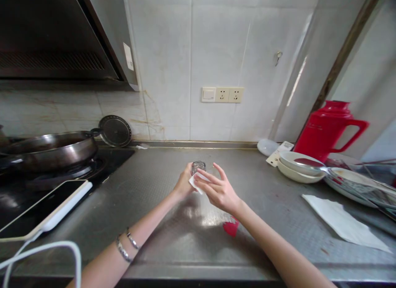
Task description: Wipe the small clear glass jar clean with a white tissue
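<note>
A small clear glass with a patterned surface is held over the counter, and my left hand is wrapped round its left side. My right hand presses a small white piece of tissue against the near side of the glass, with the index finger and thumb partly spread. Much of the glass is hidden behind the tissue and fingers. Below my right wrist, a red scrap with a ragged edge lies on the steel counter.
On the left, a steel pan sits on the stove, near a phone with a white cable. To the right are stacked bowls, plates, a red thermos and a white paper sheet.
</note>
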The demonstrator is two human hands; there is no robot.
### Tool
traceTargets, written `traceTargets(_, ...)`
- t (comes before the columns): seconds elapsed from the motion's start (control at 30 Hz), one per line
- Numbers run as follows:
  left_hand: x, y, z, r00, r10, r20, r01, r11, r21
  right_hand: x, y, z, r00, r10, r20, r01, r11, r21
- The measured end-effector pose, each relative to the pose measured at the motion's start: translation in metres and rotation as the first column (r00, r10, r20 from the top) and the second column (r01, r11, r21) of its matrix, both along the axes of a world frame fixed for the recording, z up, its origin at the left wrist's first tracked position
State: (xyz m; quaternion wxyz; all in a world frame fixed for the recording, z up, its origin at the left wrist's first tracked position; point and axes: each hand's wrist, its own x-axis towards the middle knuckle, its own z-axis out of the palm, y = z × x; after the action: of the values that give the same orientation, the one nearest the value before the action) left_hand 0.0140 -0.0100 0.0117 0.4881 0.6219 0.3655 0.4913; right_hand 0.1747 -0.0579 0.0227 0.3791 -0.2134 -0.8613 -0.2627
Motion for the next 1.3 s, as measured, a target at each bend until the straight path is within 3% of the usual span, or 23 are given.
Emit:
traceTargets(0.23,0.001,-0.007,0.009,0.994,-0.016,-0.109,0.017,1.0,0.007,0.019,0.008,0.008,0.994,-0.068,-0.081,0.072,0.996,0.046)
traceTargets(0.5,0.0,-0.002,0.009,0.996,0.001,-0.092,0.002,0.999,0.036,0.002,-0.001,0.0,0.998,0.066,-0.02,-0.065,0.995,0.07)
traceTargets(0.77,0.001,-0.009,0.015,0.993,-0.073,-0.088,0.07,0.997,-0.035,0.012,0.003,0.003,0.994,0.047,-0.097,-0.038,0.995,0.094)
traceTargets(1.0,0.002,-0.006,0.012,0.994,-0.061,-0.087,0.06,0.998,-0.01,0.007,0.0,-0.001,0.992,0.11,-0.065,-0.106,0.993,0.055)
traceTargets(1.3,0.002,-0.012,0.016,0.991,-0.12,-0.065,0.116,0.992,-0.057,0.012,0.011,-0.001,0.97,0.041,-0.239,-0.049,0.998,-0.03)
